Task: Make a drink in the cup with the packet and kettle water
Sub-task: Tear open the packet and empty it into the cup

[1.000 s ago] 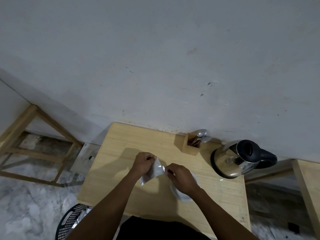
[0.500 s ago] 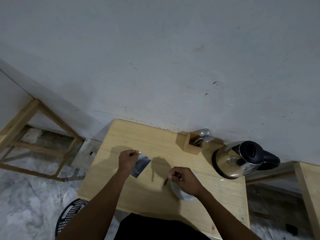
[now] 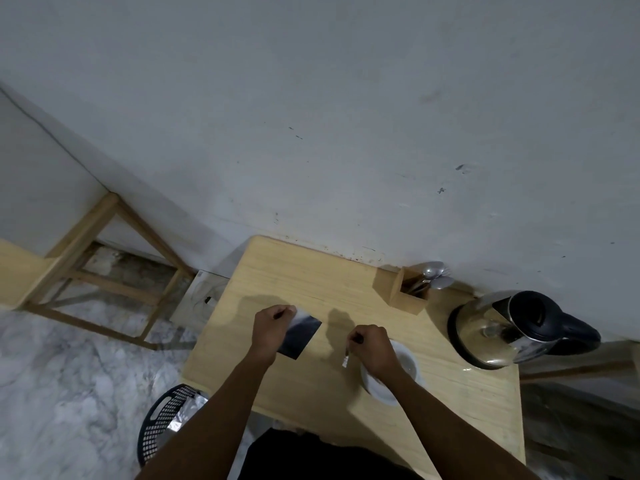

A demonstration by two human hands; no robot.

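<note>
My left hand [image 3: 270, 329] pinches the top corner of a dark, shiny packet [image 3: 300, 337], which hangs over the wooden table [image 3: 304, 271]. My right hand [image 3: 372, 346] is closed on a small torn-off strip [image 3: 345, 360] of the packet, held just left of the white cup [image 3: 407, 370]. The cup stands on the table partly under my right wrist. A steel kettle with a black lid and handle [image 3: 509, 329] sits at the table's right side, against the wall.
A wooden holder with spoons [image 3: 410, 292] stands by the wall between my hands and the kettle. A black mesh bin [image 3: 166, 424] with foil scraps sits on the floor at the table's left front. A wooden frame [image 3: 104, 258] stands to the left.
My hands were together on the packet; they have pulled apart. The left hand has carried the packet left, and the right hand has come away with a torn strip beside the cup.
</note>
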